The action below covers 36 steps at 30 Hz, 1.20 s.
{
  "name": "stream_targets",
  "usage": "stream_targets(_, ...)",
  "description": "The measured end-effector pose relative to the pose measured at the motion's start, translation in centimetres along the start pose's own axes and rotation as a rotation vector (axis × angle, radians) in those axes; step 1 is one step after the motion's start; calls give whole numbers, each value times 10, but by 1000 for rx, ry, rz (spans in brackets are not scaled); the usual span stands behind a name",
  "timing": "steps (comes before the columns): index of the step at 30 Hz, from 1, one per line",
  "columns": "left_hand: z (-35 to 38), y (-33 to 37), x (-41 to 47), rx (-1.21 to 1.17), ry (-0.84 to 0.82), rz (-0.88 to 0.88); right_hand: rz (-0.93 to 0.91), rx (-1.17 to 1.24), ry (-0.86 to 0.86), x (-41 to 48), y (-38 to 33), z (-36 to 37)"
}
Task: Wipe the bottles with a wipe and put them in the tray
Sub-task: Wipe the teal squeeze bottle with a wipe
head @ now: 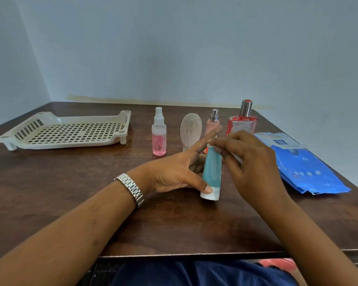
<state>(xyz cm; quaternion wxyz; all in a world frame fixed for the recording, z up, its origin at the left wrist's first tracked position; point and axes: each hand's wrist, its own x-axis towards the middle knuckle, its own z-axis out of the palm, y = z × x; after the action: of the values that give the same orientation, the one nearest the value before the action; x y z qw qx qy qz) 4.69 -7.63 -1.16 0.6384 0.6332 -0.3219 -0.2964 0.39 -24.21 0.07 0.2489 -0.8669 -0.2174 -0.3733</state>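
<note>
Head view: nearest, the left hand [174, 174] steadies a teal bottle [212, 170] standing cap-down on the worktop [91, 203], its grip closed with the thumb on the cap. The right hand [252, 162] has a curled grip pinching a white wipe [237, 158] at the bottle's top, so wiping appears to be under way. Beyond stand four bottles [159, 137], with a wipe pack [306, 168] to the right. The tray [87, 120], far left, holds nothing. Next likely comes rubbing down the sides, then a carry leftward across to the tray.
</note>
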Motion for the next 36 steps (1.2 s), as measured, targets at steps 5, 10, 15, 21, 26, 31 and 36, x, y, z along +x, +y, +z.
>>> stream_targets(5,-3,3,1,176,193,30,-96,-16,26,-8,-6,1)
stream_targets(10,-5,-2,4,232,195,22,39,88,204,6,-8,-2)
stream_targets(15,-8,-7,5,191,187,18,-26,71,101,12,-17,6)
stream_targets(21,-7,-8,5,265,213,-30,-378,-247,11,12,-20,4)
stream_targets(26,-11,-12,8,186,196,-8,-145,-76,45,19,-16,4)
stream_targets(31,-12,-14,8,180,175,-3,235,178,62,21,-9,4)
stream_targets(36,-11,-9,5,214,175,-20,310,223,40,26,-3,-2)
